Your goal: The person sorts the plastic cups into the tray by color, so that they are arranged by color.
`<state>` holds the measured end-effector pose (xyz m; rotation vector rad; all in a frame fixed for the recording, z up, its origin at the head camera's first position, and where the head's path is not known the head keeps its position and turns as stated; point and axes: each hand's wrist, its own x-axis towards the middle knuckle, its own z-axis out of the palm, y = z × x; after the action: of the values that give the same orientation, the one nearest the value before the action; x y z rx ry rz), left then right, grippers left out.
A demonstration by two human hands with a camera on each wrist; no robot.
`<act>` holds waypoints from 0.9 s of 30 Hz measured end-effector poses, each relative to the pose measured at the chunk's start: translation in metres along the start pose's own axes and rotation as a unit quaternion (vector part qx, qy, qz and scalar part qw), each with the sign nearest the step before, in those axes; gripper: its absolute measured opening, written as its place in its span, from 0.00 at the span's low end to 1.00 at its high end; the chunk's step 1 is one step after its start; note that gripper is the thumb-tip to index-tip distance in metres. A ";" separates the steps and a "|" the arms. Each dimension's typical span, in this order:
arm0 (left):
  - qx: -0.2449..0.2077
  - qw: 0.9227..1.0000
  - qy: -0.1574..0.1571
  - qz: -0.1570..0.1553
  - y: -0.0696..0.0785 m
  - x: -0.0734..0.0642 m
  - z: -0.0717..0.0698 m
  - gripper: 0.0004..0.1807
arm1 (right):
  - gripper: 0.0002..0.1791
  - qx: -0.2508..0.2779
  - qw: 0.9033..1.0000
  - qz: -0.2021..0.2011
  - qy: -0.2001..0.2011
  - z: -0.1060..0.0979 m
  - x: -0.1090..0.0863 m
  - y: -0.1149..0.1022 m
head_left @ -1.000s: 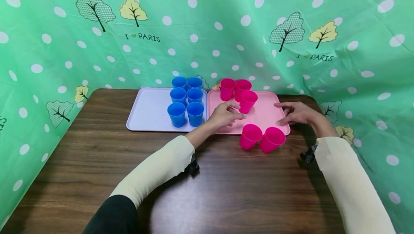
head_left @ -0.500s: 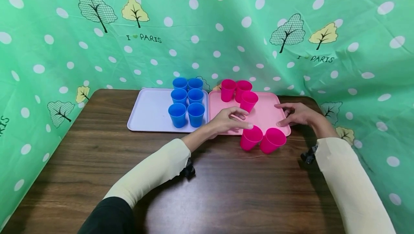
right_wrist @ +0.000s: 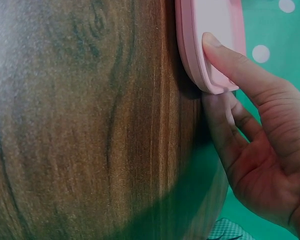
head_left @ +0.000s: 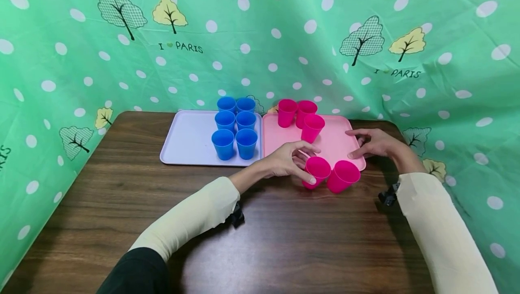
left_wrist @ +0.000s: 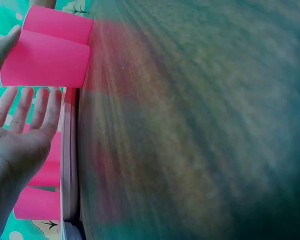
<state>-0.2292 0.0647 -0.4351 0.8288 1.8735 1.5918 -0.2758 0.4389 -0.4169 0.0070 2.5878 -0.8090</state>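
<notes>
My left hand (head_left: 284, 160) is at the left side of a pink cup (head_left: 318, 167) on the table in front of the pink tray (head_left: 336, 142). Its thumb overlaps the cup's near side in the head view; the fingers stay spread, and contact is unclear. In the left wrist view, straight fingers (left_wrist: 46, 114) lie beside that cup. A second front pink cup (head_left: 343, 176) stands to its right. My right hand (head_left: 374, 143) grips the tray's right edge, thumb on top; the fingers are partly hidden behind the rim in the right wrist view.
Three more pink cups (head_left: 312, 128) stand on the pink tray's left and back part. Left of it, a pale lilac tray (head_left: 187, 145) holds several blue cups (head_left: 223, 145) in two columns. A green patterned cloth (head_left: 243, 27) hangs behind the wooden table (head_left: 292, 240).
My left hand has moved from beside the nearest pink cup on the tray forward and right to the left front cup, its fingers spreading. The right hand has stayed on the tray's edge.
</notes>
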 end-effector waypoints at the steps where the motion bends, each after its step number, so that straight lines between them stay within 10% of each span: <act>1: 0.002 1.000 -0.002 0.002 0.000 0.000 0.000 0.43 | 0.53 0.000 1.000 0.000 0.000 0.000 0.000 0.000; 14: -0.005 1.000 -0.003 -0.011 -0.004 -0.001 0.000 0.38 | 0.53 0.006 1.000 0.002 0.001 0.000 -0.001 -0.001; 27: -0.013 0.996 0.088 0.030 0.003 -0.009 0.000 0.39 | 0.54 -0.003 1.000 0.004 0.000 -0.001 -0.001 -0.002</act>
<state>-0.2226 0.0582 -0.4324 0.7620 1.9616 1.7731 -0.2752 0.4380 -0.4148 0.0151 2.5881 -0.7985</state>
